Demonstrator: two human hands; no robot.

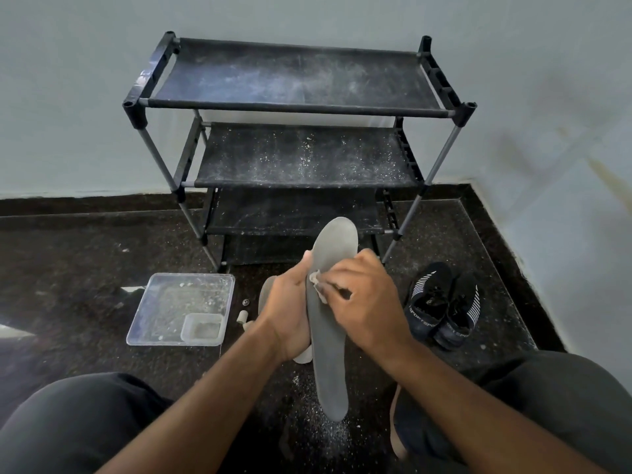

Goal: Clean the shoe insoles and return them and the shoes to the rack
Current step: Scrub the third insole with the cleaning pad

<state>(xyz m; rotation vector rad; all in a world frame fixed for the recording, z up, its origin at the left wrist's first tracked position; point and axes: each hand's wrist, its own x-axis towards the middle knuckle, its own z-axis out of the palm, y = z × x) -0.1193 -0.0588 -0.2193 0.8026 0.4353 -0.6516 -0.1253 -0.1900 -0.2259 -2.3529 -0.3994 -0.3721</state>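
Left hand is gripping insole, right hand is pinching cloth, wiping it; shoes & rack return pending

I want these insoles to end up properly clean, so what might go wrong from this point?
1. The rack's shelves are dusted with white specks, so a wiped insole set back there may pick up dirt again.
2. Crumbs lie on the floor under the insole; resting it down could re-soil it.
3. The left hand grips the insole only mid-length while the right hand rubs with a small cloth, so it may flex or slip.
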